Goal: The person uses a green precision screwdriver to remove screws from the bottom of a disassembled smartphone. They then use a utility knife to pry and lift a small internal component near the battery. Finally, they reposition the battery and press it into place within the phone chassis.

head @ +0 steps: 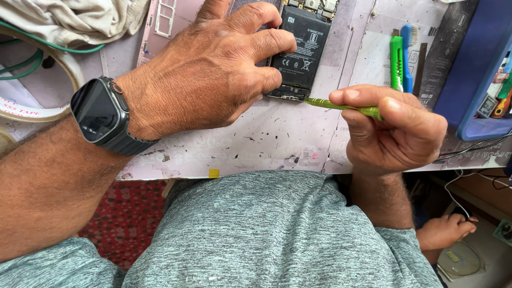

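Note:
An opened phone [298, 48] lies on the pale worktable [256, 149], its black battery and circuit board exposed. My left hand [208, 69] presses down on the phone's left side, fingers curled over the battery edge; a dark smartwatch [100, 114] is on that wrist. My right hand [394, 128] grips a thin green screwdriver [341, 105], its tip touching the phone's lower edge.
A green utility knife [396, 61] and a blue toothbrush [409, 48] lie right of the phone. A blue tray [480, 69] with small tools stands at the far right. A tape roll [32, 109], green wire and cloth sit at the left. A pink phone frame [160, 26] lies at the back.

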